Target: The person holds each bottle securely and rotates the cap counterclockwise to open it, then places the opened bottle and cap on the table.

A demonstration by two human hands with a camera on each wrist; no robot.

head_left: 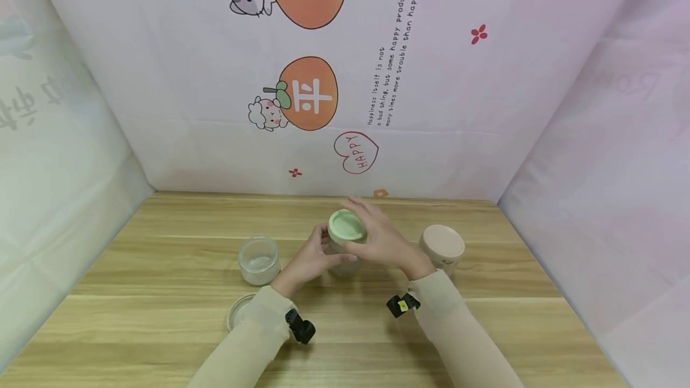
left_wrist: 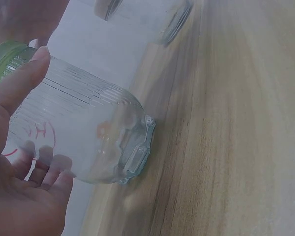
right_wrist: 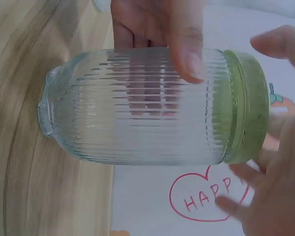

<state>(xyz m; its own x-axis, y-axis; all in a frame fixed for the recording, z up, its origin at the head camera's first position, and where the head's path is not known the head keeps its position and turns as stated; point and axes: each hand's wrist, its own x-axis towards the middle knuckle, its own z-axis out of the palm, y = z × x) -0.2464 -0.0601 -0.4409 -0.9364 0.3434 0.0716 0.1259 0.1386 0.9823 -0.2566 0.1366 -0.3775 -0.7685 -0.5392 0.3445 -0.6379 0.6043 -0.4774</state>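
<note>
A ribbed clear glass jar (head_left: 341, 256) with a green lid (head_left: 346, 224) stands at the middle of the wooden table (head_left: 162, 316). My left hand (head_left: 311, 258) grips the jar's body from the left, thumb (left_wrist: 20, 81) on the near side of the glass (left_wrist: 83, 132). My right hand (head_left: 377, 237) is curled round the lid from the right. In the right wrist view its fingers (right_wrist: 258, 169) sit about the lid's rim (right_wrist: 246, 105). The jar (right_wrist: 137, 113) looks empty.
An open lidless glass jar (head_left: 259, 260) stands left of my hands, and its mouth (left_wrist: 147, 17) shows in the left wrist view. A loose lid (head_left: 239, 310) lies near my left sleeve. A jar with a pink lid (head_left: 442, 246) stands at the right. Printed cloth walls enclose the table.
</note>
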